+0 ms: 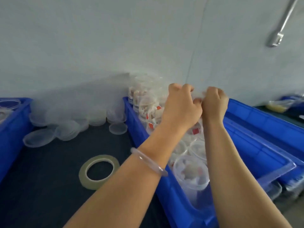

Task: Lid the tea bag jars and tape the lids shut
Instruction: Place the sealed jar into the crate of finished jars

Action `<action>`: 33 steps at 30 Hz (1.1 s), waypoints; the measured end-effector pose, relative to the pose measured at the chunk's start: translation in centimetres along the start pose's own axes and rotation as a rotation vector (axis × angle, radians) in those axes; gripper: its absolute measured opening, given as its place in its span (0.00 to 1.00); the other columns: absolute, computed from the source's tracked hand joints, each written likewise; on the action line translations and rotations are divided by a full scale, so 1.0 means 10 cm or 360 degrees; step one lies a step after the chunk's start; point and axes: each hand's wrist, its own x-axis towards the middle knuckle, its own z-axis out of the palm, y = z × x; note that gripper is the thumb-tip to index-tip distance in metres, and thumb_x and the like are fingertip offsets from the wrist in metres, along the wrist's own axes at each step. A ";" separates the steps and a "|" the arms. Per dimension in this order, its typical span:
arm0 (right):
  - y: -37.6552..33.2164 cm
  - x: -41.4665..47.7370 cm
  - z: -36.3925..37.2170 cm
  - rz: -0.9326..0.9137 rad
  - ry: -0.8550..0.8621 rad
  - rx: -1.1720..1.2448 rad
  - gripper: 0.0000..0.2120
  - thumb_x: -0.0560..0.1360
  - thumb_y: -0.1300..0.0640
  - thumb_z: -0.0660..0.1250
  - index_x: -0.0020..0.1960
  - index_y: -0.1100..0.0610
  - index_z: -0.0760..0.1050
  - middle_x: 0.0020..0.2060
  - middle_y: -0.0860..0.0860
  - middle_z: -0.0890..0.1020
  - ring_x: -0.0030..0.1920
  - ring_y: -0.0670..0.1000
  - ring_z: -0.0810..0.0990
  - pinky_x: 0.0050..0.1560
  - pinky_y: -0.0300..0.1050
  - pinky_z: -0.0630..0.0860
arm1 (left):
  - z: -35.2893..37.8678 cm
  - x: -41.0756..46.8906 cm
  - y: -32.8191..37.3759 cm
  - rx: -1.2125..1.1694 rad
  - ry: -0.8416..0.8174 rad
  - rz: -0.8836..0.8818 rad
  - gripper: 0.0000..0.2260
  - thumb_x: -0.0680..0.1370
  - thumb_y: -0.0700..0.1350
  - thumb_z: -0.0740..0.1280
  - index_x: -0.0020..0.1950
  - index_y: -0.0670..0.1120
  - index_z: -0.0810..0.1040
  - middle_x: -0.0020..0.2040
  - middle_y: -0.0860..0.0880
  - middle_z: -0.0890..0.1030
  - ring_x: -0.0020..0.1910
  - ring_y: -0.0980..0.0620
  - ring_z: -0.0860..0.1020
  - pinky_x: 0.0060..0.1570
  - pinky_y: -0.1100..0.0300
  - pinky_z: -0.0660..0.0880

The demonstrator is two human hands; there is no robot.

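Observation:
Both hands are raised together over the far end of a blue crate [139, 127] that holds several clear jars of tea bags with red tags. My left hand [181, 107] and my right hand [213, 102] curl their fingers round a clear jar [196, 96] between them; it is blurred and mostly hidden by the hands. A lidded jar [190, 171] stands near the crate's front. A roll of clear tape [99, 171] lies flat on the dark table. A heap of loose clear lids [69, 127] lies against the wall at the left.
Another blue crate [11, 129] holding clear containers stands at the left edge. To the right are stacked blue crates [263, 137] with a clear lid or tray on one. The grey wall is close behind, with a metal utensil [279, 30] hanging at top right.

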 end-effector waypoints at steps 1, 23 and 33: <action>0.08 0.07 0.04 0.0029 -0.0010 0.0007 0.13 0.75 0.60 0.54 0.32 0.54 0.63 0.30 0.48 0.68 0.33 0.49 0.65 0.33 0.43 0.64 | 0.07 0.03 -0.02 0.0082 -0.0033 -0.0004 0.15 0.78 0.42 0.63 0.65 0.41 0.73 0.66 0.41 0.68 0.63 0.44 0.71 0.63 0.59 0.65; 0.42 0.25 0.25 -0.0431 -0.0111 -0.0503 0.13 0.79 0.57 0.59 0.37 0.56 0.76 0.37 0.49 0.77 0.51 0.54 0.69 0.42 0.32 0.61 | 0.27 0.26 -0.38 0.1183 -0.0237 0.0053 0.19 0.77 0.44 0.58 0.68 0.43 0.66 0.71 0.39 0.65 0.74 0.42 0.57 0.70 0.34 0.43; 0.15 -0.01 0.32 -0.0751 -0.0055 -0.0599 0.11 0.78 0.55 0.60 0.44 0.55 0.80 0.50 0.50 0.83 0.60 0.55 0.68 0.56 0.45 0.66 | -0.06 0.30 -0.46 0.0624 -0.0026 -0.0046 0.27 0.76 0.39 0.59 0.75 0.46 0.59 0.77 0.41 0.55 0.77 0.41 0.47 0.73 0.47 0.48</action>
